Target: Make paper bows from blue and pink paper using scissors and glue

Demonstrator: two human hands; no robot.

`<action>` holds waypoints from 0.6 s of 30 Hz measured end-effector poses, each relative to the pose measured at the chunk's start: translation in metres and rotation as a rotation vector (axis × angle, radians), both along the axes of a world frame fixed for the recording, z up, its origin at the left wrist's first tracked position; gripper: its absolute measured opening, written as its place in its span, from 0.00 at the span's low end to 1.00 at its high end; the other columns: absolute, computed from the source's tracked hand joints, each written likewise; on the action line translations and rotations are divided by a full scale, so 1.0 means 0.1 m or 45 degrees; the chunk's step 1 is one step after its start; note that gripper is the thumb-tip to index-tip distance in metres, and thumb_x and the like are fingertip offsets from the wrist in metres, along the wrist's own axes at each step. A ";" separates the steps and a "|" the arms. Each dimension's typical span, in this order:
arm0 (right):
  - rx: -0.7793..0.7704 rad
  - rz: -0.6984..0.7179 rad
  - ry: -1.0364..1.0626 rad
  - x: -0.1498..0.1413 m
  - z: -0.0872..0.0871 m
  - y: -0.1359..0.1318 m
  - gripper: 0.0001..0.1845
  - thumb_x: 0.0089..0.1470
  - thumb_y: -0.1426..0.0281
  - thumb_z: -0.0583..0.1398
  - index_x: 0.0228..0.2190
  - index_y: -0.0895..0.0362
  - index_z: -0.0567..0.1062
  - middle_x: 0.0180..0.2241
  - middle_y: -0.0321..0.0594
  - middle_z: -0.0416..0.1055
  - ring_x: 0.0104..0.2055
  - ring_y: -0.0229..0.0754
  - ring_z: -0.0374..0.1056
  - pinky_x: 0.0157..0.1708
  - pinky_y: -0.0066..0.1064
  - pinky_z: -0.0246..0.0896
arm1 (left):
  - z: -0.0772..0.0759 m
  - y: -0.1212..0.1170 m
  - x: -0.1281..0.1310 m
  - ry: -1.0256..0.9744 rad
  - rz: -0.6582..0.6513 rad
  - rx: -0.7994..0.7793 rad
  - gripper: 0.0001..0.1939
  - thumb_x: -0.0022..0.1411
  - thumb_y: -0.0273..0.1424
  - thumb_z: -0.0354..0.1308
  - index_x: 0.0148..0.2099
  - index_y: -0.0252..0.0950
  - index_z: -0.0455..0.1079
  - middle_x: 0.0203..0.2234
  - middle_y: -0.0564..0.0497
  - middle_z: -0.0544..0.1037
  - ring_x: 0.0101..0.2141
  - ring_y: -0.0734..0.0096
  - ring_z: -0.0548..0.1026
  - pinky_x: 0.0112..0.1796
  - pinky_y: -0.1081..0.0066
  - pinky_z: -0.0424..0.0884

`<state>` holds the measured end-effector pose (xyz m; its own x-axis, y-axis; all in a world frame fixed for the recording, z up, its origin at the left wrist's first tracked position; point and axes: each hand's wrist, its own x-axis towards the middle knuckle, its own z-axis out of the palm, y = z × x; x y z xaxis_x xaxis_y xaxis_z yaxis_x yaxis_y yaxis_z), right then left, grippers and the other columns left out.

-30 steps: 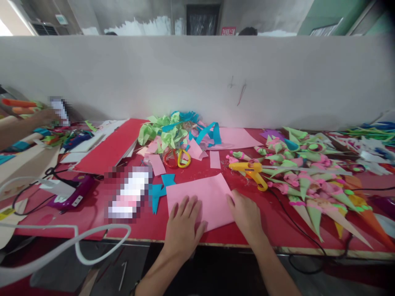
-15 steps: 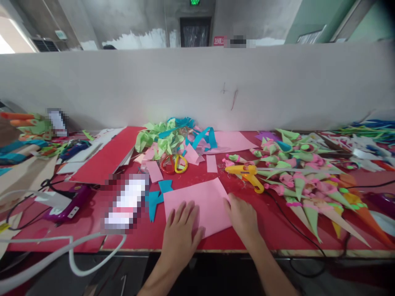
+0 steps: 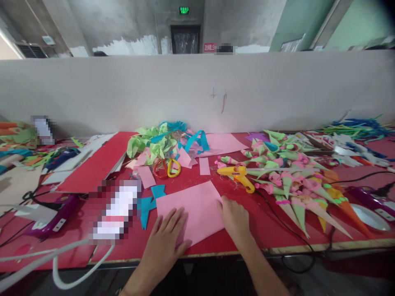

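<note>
So, looks like a holding-flat step: pink sheet [image 3: 193, 205] at the table's [image 3: 271, 232] near side, left hand [image 3: 166, 238] spread on it, gripping nothing, right hand [image 3: 236, 220] at its right edge, can't tell if pinching. Next move calls for 2 steady hands.

The left hand [image 3: 166, 239] lies on a pink sheet [image 3: 195, 206], the right hand [image 3: 235, 219] at its edge.

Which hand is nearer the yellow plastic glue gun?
Right hand: it touches the pink paper sheet, just below the yellow plastic glue gun in view. The left hand lies farther off, toward the lower left.
</note>
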<state>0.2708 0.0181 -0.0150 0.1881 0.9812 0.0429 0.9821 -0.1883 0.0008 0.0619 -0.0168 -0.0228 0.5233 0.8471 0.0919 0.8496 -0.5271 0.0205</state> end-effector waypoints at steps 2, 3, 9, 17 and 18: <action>-0.010 0.012 0.002 0.00 0.01 0.01 0.14 0.57 0.68 0.47 0.33 0.60 0.71 0.26 0.48 0.72 0.28 0.44 0.71 0.23 0.27 0.59 | 0.01 -0.02 -0.08 0.032 0.001 0.017 0.27 0.60 0.42 0.42 0.60 0.45 0.46 0.57 0.53 0.56 0.55 0.64 0.56 0.52 0.59 0.54; -0.017 0.016 0.007 0.00 0.01 0.01 0.14 0.57 0.68 0.47 0.33 0.61 0.71 0.26 0.48 0.73 0.29 0.45 0.71 0.23 0.28 0.59 | 0.02 -0.04 -0.12 0.045 -0.009 0.032 0.27 0.60 0.43 0.42 0.60 0.45 0.46 0.57 0.53 0.57 0.55 0.64 0.57 0.52 0.59 0.53; -0.043 0.028 0.071 0.00 0.04 0.04 0.15 0.57 0.70 0.46 0.33 0.62 0.71 0.27 0.49 0.73 0.31 0.47 0.71 0.25 0.31 0.61 | 0.10 -0.09 -0.16 0.151 -0.022 0.039 0.25 0.59 0.37 0.45 0.59 0.42 0.51 0.56 0.51 0.58 0.54 0.61 0.58 0.52 0.58 0.55; -0.033 0.014 0.093 -0.02 0.04 0.04 0.15 0.57 0.69 0.47 0.34 0.62 0.70 0.28 0.49 0.73 0.32 0.47 0.71 0.26 0.30 0.61 | 0.21 -0.11 0.55 0.071 -0.121 -0.329 0.29 0.57 0.30 0.47 0.60 0.42 0.46 0.59 0.52 0.49 0.57 0.59 0.49 0.54 0.57 0.53; -0.031 0.011 0.096 -0.02 0.04 0.04 0.15 0.57 0.69 0.46 0.34 0.62 0.71 0.28 0.49 0.73 0.32 0.47 0.71 0.26 0.30 0.61 | 0.21 -0.12 0.61 0.059 -0.115 -0.364 0.30 0.57 0.32 0.48 0.61 0.43 0.45 0.59 0.51 0.47 0.58 0.56 0.47 0.54 0.54 0.51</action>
